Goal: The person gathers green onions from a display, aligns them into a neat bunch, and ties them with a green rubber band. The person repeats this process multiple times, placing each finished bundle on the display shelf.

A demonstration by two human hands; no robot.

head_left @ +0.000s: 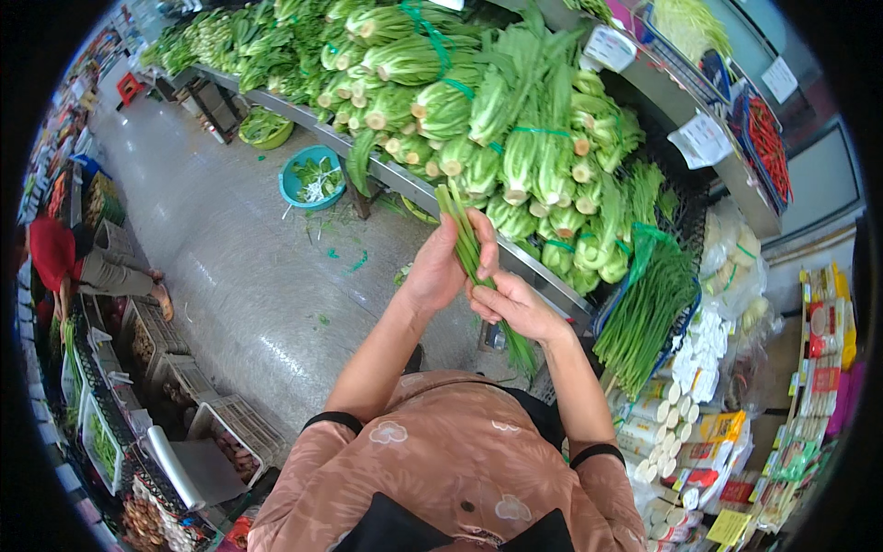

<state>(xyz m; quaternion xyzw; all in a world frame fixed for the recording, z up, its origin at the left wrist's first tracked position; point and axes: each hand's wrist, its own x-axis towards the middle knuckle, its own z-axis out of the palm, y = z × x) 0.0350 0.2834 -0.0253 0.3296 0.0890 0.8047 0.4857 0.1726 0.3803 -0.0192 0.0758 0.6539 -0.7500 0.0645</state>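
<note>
Both hands hold a small bunch of green leafy stalks (467,250) in front of my body, its cut ends up and its leafy tips hanging down past my right wrist. My left hand (441,259) cups the upper stalks between thumb and fingers. Lower on the same bunch, my right hand (507,301) grips it, close against the left one. Just beyond the hands, heads of romaine-like lettuce (483,117), some bound with green ties, are heaped on a metal-edged stand (407,181). To the right, long thin green stalks (652,317) fill a blue crate.
On the floor stand a teal basin (288,190) with leaves and white ties and a green basin (276,140). Leaf scraps lie nearby. At the left a person in red (52,255) bends over produce, near plastic crates (259,431). Packaged noodles (648,431) are stacked at the right.
</note>
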